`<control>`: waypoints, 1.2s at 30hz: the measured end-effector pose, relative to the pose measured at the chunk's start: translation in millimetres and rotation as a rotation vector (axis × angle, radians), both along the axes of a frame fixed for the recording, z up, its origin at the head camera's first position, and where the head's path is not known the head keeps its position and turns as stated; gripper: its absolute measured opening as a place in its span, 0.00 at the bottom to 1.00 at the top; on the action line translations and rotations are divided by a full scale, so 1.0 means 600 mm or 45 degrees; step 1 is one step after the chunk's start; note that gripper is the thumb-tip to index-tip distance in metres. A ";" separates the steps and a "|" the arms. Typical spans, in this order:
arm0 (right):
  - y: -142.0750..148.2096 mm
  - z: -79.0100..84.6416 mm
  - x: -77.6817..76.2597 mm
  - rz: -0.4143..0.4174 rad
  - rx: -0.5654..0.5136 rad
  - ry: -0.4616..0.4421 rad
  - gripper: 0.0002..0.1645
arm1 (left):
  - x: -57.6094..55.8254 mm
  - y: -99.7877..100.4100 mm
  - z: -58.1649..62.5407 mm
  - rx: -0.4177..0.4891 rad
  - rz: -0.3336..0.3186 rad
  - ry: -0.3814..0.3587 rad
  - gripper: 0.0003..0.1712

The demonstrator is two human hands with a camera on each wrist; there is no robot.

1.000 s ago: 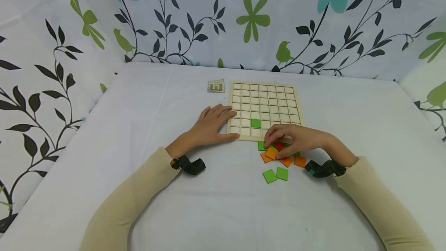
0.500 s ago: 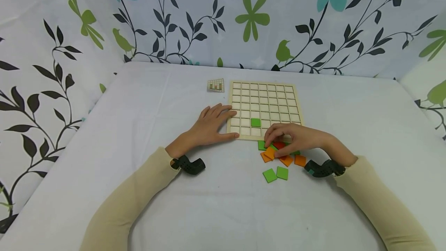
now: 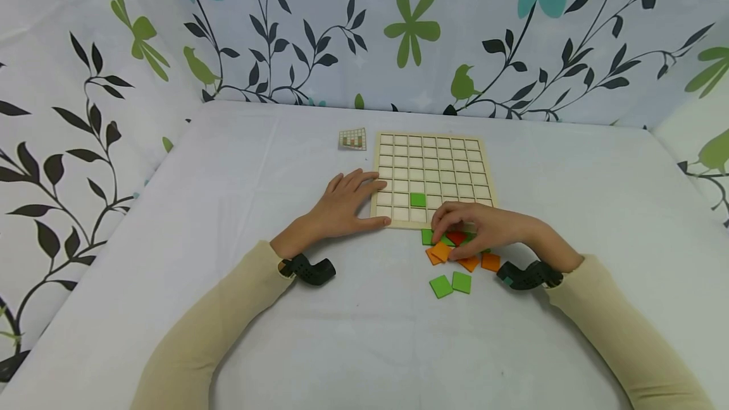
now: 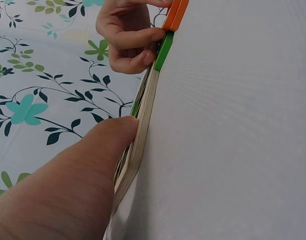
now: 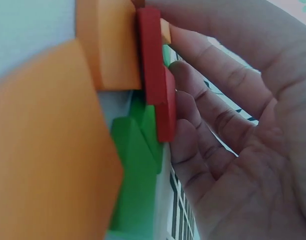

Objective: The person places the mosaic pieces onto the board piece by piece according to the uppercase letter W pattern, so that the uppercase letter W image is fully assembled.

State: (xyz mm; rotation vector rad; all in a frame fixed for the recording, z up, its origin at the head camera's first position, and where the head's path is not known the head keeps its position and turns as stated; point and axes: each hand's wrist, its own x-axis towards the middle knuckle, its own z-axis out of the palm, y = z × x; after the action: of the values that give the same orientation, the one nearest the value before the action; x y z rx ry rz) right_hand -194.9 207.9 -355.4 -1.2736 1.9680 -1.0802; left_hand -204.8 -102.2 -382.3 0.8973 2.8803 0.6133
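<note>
My left hand (image 3: pixel 347 207) lies spread at the left edge of a pale wooden grid board (image 3: pixel 377 163). Its thumb (image 4: pixel 117 132) touches the board's near left part. At the board's near edge my right hand (image 3: pixel 478 223) bends over a loose pile of small square tiles. Its thumb and index finger pinch an orange tile (image 3: pixel 441 251) on top of that pile. Red tiles (image 5: pixel 151 60) and green tiles (image 5: pixel 135 165) lie close by the curled fingers in the right wrist view. A single green tile (image 3: pixel 418 200) sits in one square of the board.
Two green tiles (image 3: pixel 442 286) lie nearer on the white tablecloth (image 3: pixel 353 340), apart from the pile. An orange tile (image 3: pixel 490 262) rests by the right wrist. Behind the left hand stands a small grid pattern card (image 3: pixel 352 139). A leaf-printed cloth (image 3: pixel 319 30) hangs at the back.
The orange tile has shifted slightly left along with my right thumb. My left hand stays where it was on the board, and the other tiles look the same.
</note>
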 end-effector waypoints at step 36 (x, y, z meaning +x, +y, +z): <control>-0.007 -0.008 -0.006 -0.085 -0.057 0.249 0.15 | 0.000 -0.001 0.003 0.014 -0.012 -0.021 0.42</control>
State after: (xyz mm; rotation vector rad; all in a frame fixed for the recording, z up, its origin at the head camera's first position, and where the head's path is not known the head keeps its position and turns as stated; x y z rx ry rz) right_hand -198.5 203.9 -360.0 -1.3920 2.1553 -1.0722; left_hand -204.9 -102.7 -380.6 0.9021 2.8598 0.6330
